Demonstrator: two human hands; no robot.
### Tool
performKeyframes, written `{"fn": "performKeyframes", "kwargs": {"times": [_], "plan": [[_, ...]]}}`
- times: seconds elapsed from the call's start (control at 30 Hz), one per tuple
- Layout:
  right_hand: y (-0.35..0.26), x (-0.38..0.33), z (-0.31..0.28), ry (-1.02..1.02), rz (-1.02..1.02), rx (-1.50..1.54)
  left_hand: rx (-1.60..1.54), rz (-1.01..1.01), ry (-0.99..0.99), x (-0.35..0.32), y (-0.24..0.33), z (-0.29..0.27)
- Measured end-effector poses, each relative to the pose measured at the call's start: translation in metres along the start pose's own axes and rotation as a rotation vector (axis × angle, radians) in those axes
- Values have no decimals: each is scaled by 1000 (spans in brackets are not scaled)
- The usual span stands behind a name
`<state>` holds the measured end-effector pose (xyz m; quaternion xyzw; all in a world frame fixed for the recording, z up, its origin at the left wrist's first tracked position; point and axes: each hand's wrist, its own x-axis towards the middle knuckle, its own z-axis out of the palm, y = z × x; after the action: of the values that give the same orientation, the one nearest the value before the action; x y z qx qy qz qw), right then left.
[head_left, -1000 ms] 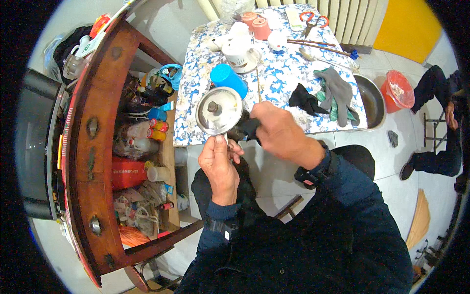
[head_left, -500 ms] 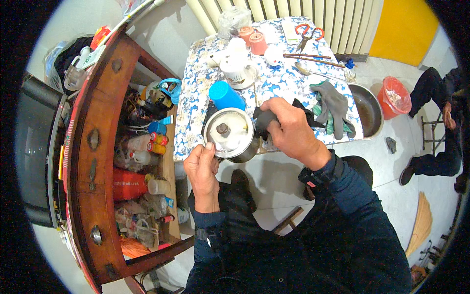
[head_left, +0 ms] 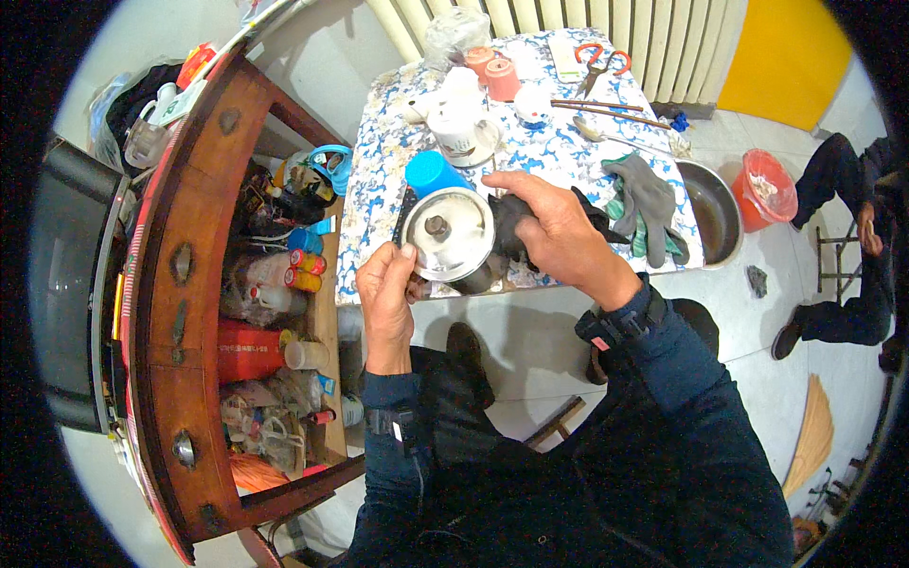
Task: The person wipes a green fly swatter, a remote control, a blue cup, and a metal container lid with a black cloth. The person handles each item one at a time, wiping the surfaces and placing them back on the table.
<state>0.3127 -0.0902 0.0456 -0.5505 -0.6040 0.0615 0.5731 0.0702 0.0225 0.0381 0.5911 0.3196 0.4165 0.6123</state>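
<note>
A small metal pot [head_left: 481, 276] with a round silvery lid [head_left: 461, 232] and dark knob is at the table's near edge. My left hand [head_left: 386, 303] is closed on its left rim, thumb on top. My right hand [head_left: 570, 237] is closed around a black cloth [head_left: 509, 216] just right of the pot, its index finger stretched forward; the other fingertips are partly hidden. Behind the lid a blue plastic cup [head_left: 435, 172] lies tilted. Farther back stands a white teapot [head_left: 451, 131]. Grey-green work gloves [head_left: 648, 204] rest right of my right hand.
The table [head_left: 568, 151] has a blue-and-white cover. It bears two pink cups [head_left: 501, 79], scissors [head_left: 594, 78], chopsticks [head_left: 611, 112] and a spoon [head_left: 589, 131]. A metal basin [head_left: 721, 222] and red bin [head_left: 763, 204] stand at right, near a seated person [head_left: 843, 241]. A wooden cabinet [head_left: 180, 312] is at left.
The left hand and pot have risen slightly away from me, and the lid now covers more of the blue cup. My right index finger has stretched out from its curled position over the black cloth.
</note>
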Motion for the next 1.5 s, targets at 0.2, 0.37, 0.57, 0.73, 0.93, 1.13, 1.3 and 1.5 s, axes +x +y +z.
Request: {"fn": "performKeyframes", "kwargs": {"times": [0.2,0.37,0.57,0.73,0.93,1.13,1.3,1.5], "plan": [[6,2,0,-111,-5,53,102,93,93,-7,-4,3],[0,-3,-3,-101,-36,10,123,134,137,-6,-9,0],[-4,-3,-6,-156,74,47,168,178,155,-1,-16,-1],[-2,-5,-2,-130,-65,-121,291,270,181,-5,-16,5],[-2,-6,-1,-109,-100,-125,304,218,392,-28,-18,6],[0,-7,0,-163,6,-108,200,-76,131,-57,-26,15],[-7,-17,6,-199,55,-93,7,-175,173,-58,-22,19],[-13,-29,14,-146,-70,-10,-230,-232,200,-59,-19,9]]}}
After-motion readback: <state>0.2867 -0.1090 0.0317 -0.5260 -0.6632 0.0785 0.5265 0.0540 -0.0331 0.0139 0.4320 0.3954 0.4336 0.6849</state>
